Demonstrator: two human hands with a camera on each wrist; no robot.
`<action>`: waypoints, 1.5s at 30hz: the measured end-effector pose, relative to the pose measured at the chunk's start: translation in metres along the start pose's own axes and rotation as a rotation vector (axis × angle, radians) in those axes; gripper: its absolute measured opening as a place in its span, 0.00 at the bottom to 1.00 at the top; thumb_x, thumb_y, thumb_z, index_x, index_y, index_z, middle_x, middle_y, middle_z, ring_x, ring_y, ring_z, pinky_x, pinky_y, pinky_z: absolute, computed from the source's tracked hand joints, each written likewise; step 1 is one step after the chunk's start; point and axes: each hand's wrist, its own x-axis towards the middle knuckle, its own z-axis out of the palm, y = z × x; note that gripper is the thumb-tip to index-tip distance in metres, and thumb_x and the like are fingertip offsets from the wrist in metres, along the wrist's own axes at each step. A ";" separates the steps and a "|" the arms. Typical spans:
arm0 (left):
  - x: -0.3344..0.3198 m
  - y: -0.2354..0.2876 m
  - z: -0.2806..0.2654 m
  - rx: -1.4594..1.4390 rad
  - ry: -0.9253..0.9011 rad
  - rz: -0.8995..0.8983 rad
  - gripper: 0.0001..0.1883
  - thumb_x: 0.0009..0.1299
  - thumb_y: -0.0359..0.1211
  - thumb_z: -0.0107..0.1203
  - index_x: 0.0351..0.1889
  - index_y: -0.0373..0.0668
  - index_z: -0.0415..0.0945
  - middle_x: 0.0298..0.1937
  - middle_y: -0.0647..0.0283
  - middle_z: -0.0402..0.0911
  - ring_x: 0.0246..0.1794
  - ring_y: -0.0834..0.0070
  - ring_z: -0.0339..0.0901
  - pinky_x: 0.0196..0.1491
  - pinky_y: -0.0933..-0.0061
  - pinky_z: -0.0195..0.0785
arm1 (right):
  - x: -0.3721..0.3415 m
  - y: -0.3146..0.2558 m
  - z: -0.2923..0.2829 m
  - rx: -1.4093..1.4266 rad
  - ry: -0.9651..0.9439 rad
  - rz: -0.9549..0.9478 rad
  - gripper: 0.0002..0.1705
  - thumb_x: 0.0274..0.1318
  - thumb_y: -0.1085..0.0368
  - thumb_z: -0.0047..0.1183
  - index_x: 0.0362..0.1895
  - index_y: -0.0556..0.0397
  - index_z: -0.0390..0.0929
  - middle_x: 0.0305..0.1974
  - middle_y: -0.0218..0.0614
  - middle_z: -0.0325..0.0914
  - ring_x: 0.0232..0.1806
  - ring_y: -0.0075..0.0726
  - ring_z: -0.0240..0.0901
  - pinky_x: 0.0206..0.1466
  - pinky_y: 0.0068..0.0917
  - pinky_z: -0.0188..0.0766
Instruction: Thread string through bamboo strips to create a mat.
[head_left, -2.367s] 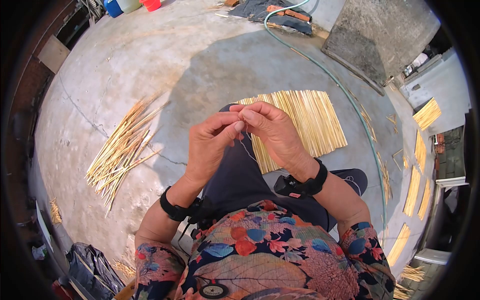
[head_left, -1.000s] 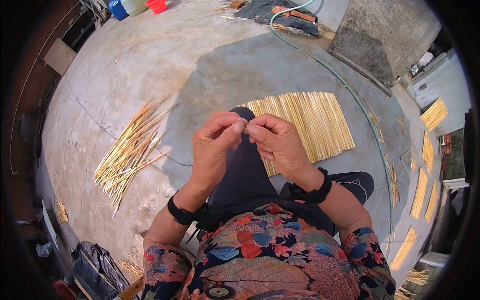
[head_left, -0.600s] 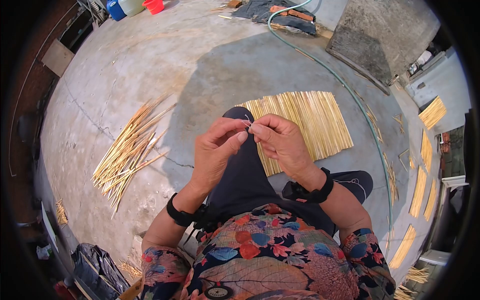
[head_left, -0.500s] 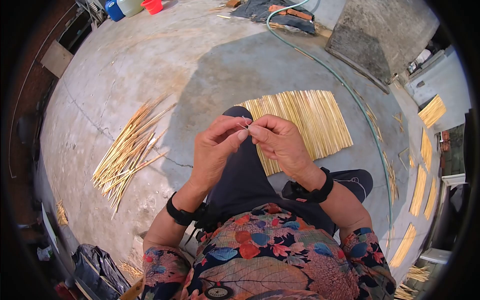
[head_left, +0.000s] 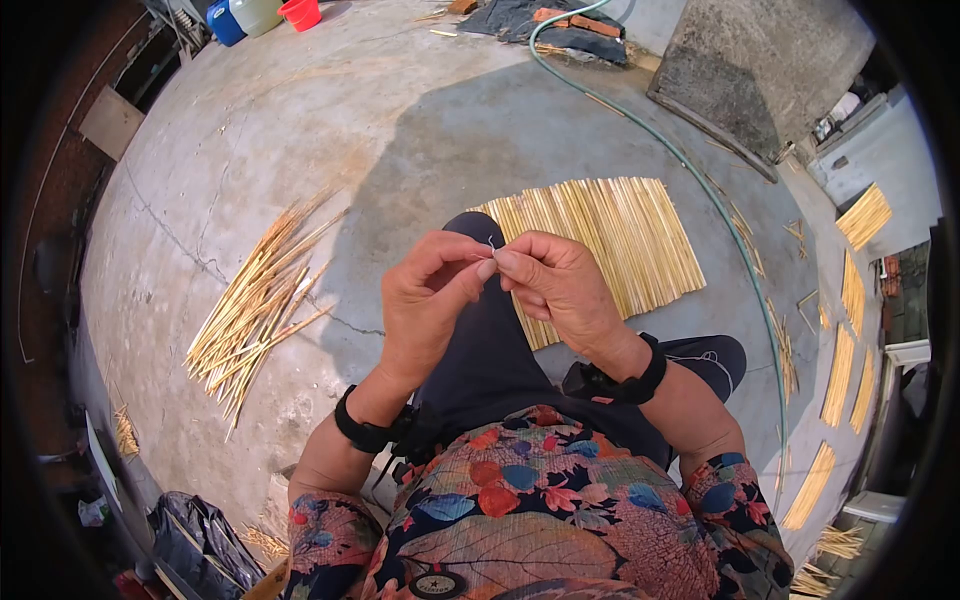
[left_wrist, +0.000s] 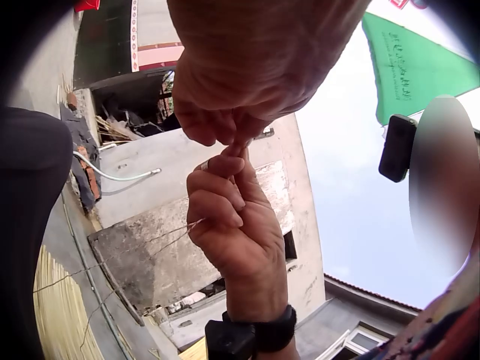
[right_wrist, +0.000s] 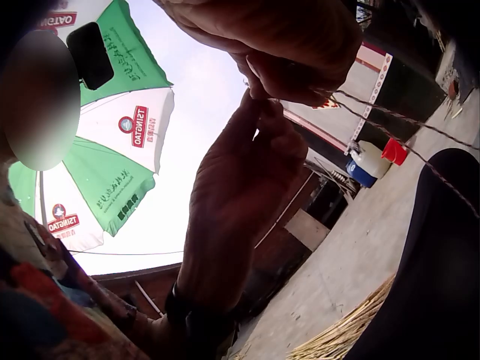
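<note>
Both hands meet fingertip to fingertip above the raised knee in the head view. My left hand [head_left: 425,295] pinches a thin string between thumb and forefinger. Opposite it, my right hand [head_left: 568,285] pinches the same string, its other fingers curled in. A short pale string end [head_left: 491,242] sticks up at the fingertips. In the right wrist view two twisted strands of string [right_wrist: 420,124] trail away from the right hand. Beyond that hand lies a mat of straight yellow stalks [head_left: 610,240] on the concrete, its near left part hidden by the knee and hand.
A loose pile of stalks [head_left: 260,315] lies to the left. A green hose [head_left: 660,150] curves past the mat. Narrow stalk bundles [head_left: 838,380] line the right side. More string [head_left: 712,358] lies over the right knee. A red bucket [head_left: 300,14] stands far back.
The overlapping hands have drawn slightly apart and now meet at the fingertips. The string hanging below them has gone from view there, and a short end now points up.
</note>
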 end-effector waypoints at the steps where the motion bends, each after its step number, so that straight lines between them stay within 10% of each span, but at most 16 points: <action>1: 0.000 0.000 0.001 0.026 0.001 0.031 0.04 0.60 0.23 0.54 0.34 0.36 0.74 0.35 0.66 0.72 0.26 0.85 0.69 0.28 0.86 0.62 | 0.000 0.000 0.000 0.001 0.002 -0.007 0.11 0.55 0.61 0.50 0.32 0.57 0.73 0.21 0.25 0.67 0.15 0.09 0.54 0.13 0.08 0.49; 18: 0.006 -0.005 -0.011 -0.315 0.199 -0.036 0.05 0.63 0.28 0.51 0.35 0.36 0.70 0.30 0.64 0.71 0.23 0.81 0.67 0.27 0.79 0.63 | -0.001 -0.004 -0.002 -0.118 0.080 -0.065 0.09 0.53 0.62 0.52 0.32 0.55 0.74 0.22 0.23 0.68 0.17 0.09 0.56 0.15 0.08 0.52; 45: 0.004 -0.011 0.007 -0.070 0.056 -0.012 0.06 0.60 0.23 0.54 0.35 0.36 0.77 0.33 0.65 0.75 0.25 0.85 0.67 0.26 0.86 0.60 | 0.001 -0.008 -0.010 -0.251 0.000 -0.114 0.09 0.54 0.64 0.50 0.30 0.59 0.72 0.20 0.28 0.68 0.14 0.13 0.60 0.14 0.11 0.58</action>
